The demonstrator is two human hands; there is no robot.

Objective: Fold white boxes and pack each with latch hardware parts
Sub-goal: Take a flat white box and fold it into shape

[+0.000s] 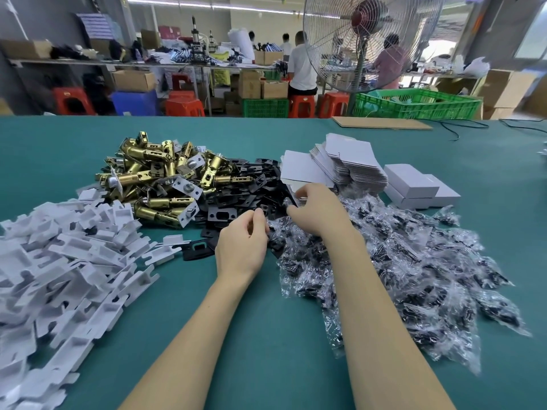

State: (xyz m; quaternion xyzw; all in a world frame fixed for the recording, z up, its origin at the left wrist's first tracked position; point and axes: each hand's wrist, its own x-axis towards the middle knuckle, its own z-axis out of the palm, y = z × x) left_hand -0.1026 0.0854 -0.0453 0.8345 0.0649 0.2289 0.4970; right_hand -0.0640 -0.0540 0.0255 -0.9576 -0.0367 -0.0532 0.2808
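While closed white boxes [414, 186] sit beyond the screw bags [414, 261], the right hand [318, 210] pinches a flat box blank [305, 170]; the left hand [241, 247] curls nearby, its hold unclear

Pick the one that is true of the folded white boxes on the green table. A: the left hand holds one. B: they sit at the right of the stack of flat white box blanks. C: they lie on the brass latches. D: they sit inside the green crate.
B: the folded white boxes rest on the table just right of the stack of flat box blanks, away from both hands.
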